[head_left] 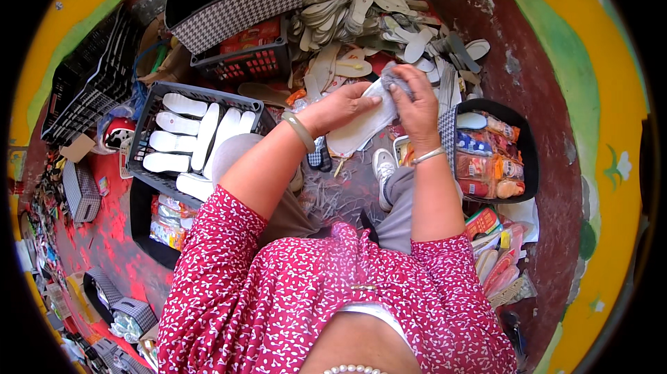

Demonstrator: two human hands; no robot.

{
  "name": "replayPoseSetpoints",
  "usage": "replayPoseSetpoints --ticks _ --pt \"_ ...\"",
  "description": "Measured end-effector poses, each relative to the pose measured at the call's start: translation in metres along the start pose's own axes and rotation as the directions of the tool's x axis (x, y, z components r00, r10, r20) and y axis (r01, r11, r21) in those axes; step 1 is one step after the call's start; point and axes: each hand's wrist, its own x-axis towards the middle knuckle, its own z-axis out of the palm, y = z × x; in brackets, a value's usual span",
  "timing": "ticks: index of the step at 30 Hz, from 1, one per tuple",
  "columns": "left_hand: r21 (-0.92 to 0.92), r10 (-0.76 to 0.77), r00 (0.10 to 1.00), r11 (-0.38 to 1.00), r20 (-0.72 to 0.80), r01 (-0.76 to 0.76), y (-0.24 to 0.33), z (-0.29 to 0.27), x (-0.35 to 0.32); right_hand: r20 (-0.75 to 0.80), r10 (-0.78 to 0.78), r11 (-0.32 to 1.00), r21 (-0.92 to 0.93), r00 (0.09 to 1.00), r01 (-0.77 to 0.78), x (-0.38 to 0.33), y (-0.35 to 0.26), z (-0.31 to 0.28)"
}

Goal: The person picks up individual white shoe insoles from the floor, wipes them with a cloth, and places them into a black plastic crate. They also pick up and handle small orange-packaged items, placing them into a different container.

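Note:
A white insole (352, 135) slants across in front of me, wide end toward my lap. My left hand (342, 107) is closed on its left edge, thumb on top. A crumpled grey cloth (397, 80) is bunched in my right hand (418, 102), whose fingers wrap round it at the insole's far end. Whether the cloth presses on the insole is hard to make out. To the left, a dark plastic crate (261, 115) holds several white insoles (174, 141), laid flat or leaning on one another.
Beyond my hands lies a heap of loose pale soles (333, 16). A houndstooth bin (236, 9) rests on another black crate (243, 61). At right stands a basket (529, 165) of packaged goods. Grey scraps (337, 197) litter the floor between my feet.

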Motion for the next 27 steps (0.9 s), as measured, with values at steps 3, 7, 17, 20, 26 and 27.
replayPoseSetpoints --ticks 3,7,17,20,26,27 --pt "-0.027 -0.016 0.998 1.0 -0.064 0.014 0.0 0.001 -0.004 0.07 -0.099 0.963 -0.245 0.993 0.114 -0.003 -0.009 0.002" --pt "-0.413 -0.047 0.99 0.911 -0.133 -0.012 0.013 -0.014 -0.004 -0.04 0.277 0.902 -0.335 0.96 -0.274 0.0 0.029 -0.014" --pt "-0.41 -0.049 0.983 0.911 -0.175 -0.027 0.004 0.006 0.007 0.071 0.306 0.901 0.301 0.949 -0.313 0.0 -0.001 0.012" --pt "-0.382 -0.015 0.962 0.919 -0.272 -0.093 -0.004 0.004 0.01 0.123 0.086 0.996 -0.009 0.989 -0.086 -0.004 -0.006 0.029" --pt "-0.35 0.033 0.857 0.904 -0.513 -0.245 -0.014 -0.016 0.02 0.429 -0.047 0.986 0.166 0.902 -0.028 -0.021 -0.037 0.035" --pt "-0.371 0.032 0.849 0.89 -0.527 -0.264 -0.015 -0.023 0.019 0.52 -0.028 0.974 0.207 0.853 -0.094 -0.024 -0.04 0.033"
